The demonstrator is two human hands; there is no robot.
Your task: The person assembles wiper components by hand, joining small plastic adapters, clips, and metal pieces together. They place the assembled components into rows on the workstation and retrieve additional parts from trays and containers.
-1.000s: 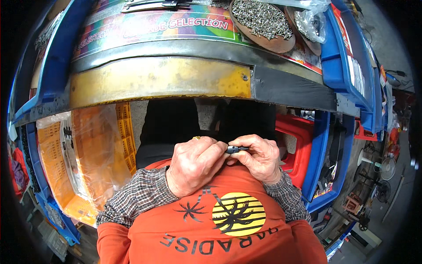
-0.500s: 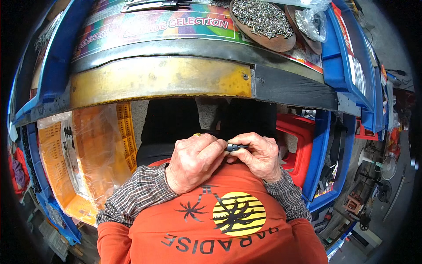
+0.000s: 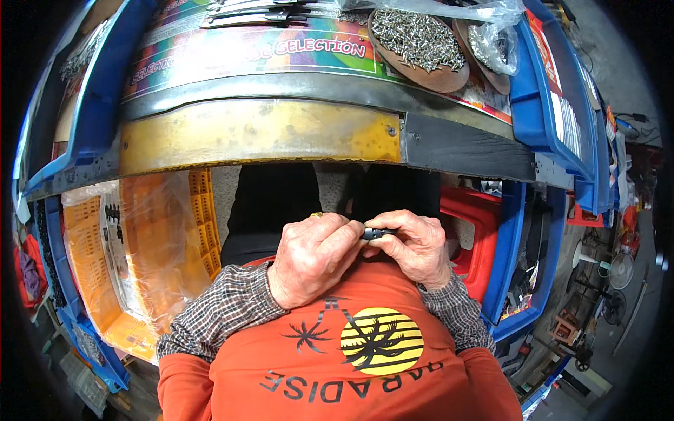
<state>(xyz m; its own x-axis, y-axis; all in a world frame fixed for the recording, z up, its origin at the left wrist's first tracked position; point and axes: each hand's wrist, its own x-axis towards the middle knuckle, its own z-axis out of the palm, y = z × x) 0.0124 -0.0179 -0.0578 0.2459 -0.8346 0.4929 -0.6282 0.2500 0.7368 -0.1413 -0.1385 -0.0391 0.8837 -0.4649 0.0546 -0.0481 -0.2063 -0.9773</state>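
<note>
Over the legs (image 3: 275, 200), room opens between both hands (image 3: 312, 254) and the front edge of the tabletop (image 3: 281, 90). Blue bins (image 3: 537, 98) wall its left and right edges; a brown dish (image 3: 453, 78) obstructs toward the front right corner.

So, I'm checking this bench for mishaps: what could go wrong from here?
The small dark part, held between the left hand and right hand, might slip and drop, since the hands are in front of the bench, not over it.
The brown dish heaped with small metal pieces sits near the bench's front edge; a knock could spill them.
</note>
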